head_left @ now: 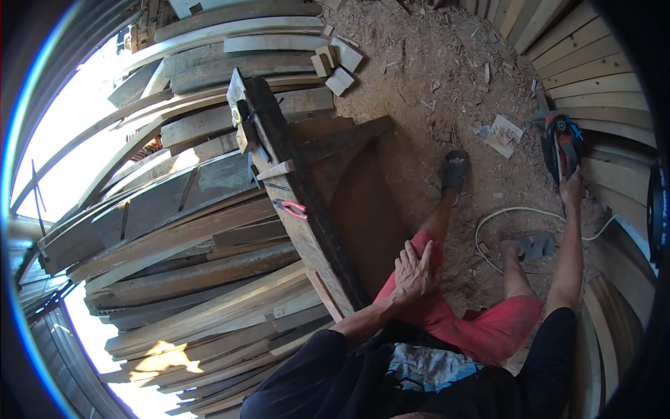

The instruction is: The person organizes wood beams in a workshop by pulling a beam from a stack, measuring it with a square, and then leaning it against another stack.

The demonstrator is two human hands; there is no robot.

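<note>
My left hand [415,270] rests on my knee in red shorts, fingers stretched out and apart, holding nothing. Far out to the right, my right hand [571,187] is closed on the rear grip of a red and black power tool [562,150] with a blue part at its far end. The tool is down beside the stacked boards on the right; its exact kind and underside cannot be made out. A pale cord [481,227] loops over the ground near my right foot.
To my left stands a wooden workbench [296,241] bearing red-handled pliers [292,208] and a tape measure [236,114]. Beyond it lie many stacked planks [209,241]. Small wood blocks [340,82], a pale flat scrap [507,130] and shavings lie on the dirt floor.
</note>
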